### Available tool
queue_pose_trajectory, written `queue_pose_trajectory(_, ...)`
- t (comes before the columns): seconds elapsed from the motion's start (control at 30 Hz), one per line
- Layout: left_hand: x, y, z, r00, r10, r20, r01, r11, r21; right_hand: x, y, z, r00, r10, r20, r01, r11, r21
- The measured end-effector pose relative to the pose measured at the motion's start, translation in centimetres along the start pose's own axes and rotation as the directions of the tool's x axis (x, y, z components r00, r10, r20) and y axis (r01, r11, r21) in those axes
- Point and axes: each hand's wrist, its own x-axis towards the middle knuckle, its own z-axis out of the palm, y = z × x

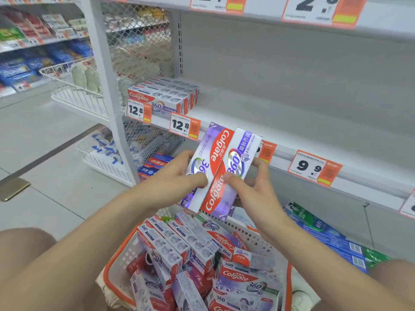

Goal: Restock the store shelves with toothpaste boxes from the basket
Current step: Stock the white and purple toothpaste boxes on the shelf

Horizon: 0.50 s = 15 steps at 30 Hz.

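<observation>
Toothpaste boxes are held side by side above the basket, before the front edge of the shelf, one pinched by the left hand, one by the right hand. With pinches this light, one could be dropped.

Toothpaste boxes purple, white and red; basket white, orange-rimmed.

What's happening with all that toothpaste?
A person is restocking. The left hand grips the left box and the right hand grips the right box, side by side above the basket, which holds many more boxes. A stack already lies at the left end of the shelf.
</observation>
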Motion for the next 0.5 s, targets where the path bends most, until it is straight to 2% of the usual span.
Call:
queue_pose_trajectory(0.1, 0.1, -0.1, -0.2, 0.999, -0.036, -0.008, 0.034, 0.991, -0.131, -0.1, -0.3, 0.0, 1.0, 0.016, 0.015, -0.017, 0.998, 0.055)
queue_pose_trajectory(0.2, 0.3, -0.3, -0.9, 0.998, -0.058, -0.035, 0.051, 0.985, -0.168, 0.0, -0.9, 0.2, 1.0, 0.004, 0.012, -0.005, 1.0, 0.03)
queue_pose_trajectory(0.3, 0.3, -0.3, -1.4, 0.995, -0.075, -0.06, 0.064, 0.985, -0.161, 0.3, -1.4, 0.2, 0.996, -0.026, -0.083, 0.019, 0.996, -0.083)
queue_pose_trajectory(0.37, 0.4, -0.4, -1.7, 0.992, -0.084, -0.091, 0.071, 0.988, -0.135, 0.7, -1.8, -0.1, 0.987, -0.058, -0.147, 0.044, 0.995, -0.094)
queue_pose_trajectory(0.5, 0.6, -0.4, -1.7, 0.985, -0.111, -0.13, 0.081, 0.972, -0.221, 2.1, -2.3, -0.8, 0.988, 0.018, -0.155, 0.016, 0.977, 0.214)
